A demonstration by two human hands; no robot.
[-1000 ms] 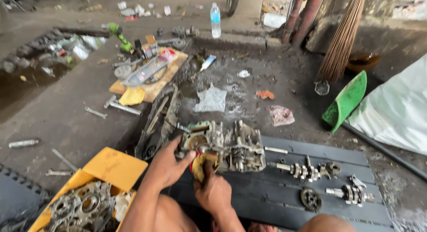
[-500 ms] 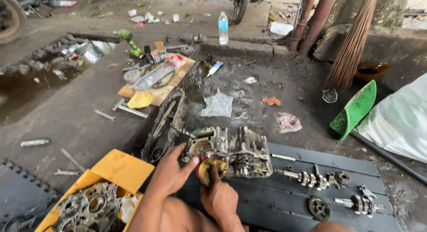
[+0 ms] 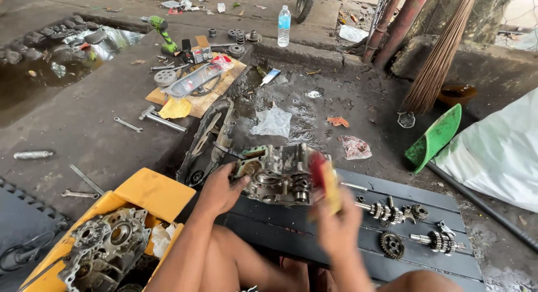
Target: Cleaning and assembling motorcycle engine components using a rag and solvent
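A grimy metal engine case half [image 3: 278, 174] with gears inside lies on a dark ribbed mat [image 3: 358, 241] on the ground. My left hand [image 3: 219, 191] grips its left edge, fingers on the rim. Blurred by motion, my right hand [image 3: 336, 227] is just right of the case and holds a red and yellow flat tool [image 3: 325, 180], raised beside the case's right side.
Gear shafts [image 3: 392, 212] and a loose gear [image 3: 391, 244] lie on the mat to the right. A yellow tub [image 3: 143, 191] holds another case half [image 3: 103, 250] at lower left. A side cover [image 3: 206, 143], wrenches [image 3: 129, 124], a board of parts [image 3: 193, 84], a bottle [image 3: 284, 26] and a broom [image 3: 440, 51] lie beyond.
My right hand has swung from the case's left-centre to its right side with the tool. The left hand stays on the case edge. The camera view has shifted closer.
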